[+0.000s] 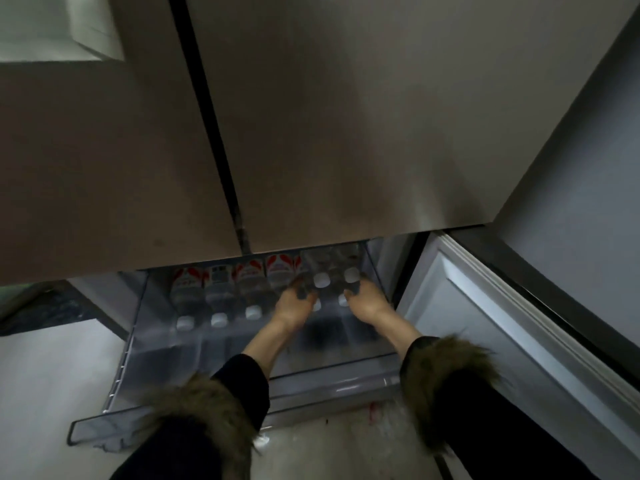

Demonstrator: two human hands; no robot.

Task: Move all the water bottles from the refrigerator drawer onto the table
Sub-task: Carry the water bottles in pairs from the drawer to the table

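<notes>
Your drawer (114, 372) holds lying water bottles (218, 292); your left hand (294, 304) and right hand (369, 301) each grip one.

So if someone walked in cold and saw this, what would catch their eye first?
Probably the two hands, left hand and right hand, reaching into the open refrigerator drawer at the bottom centre, each gripping a bottle at the right end of the row. Next, the water bottles lying side by side, white caps toward the camera, red labels behind. Fur-trimmed dark sleeves frame the foreground.
</notes>
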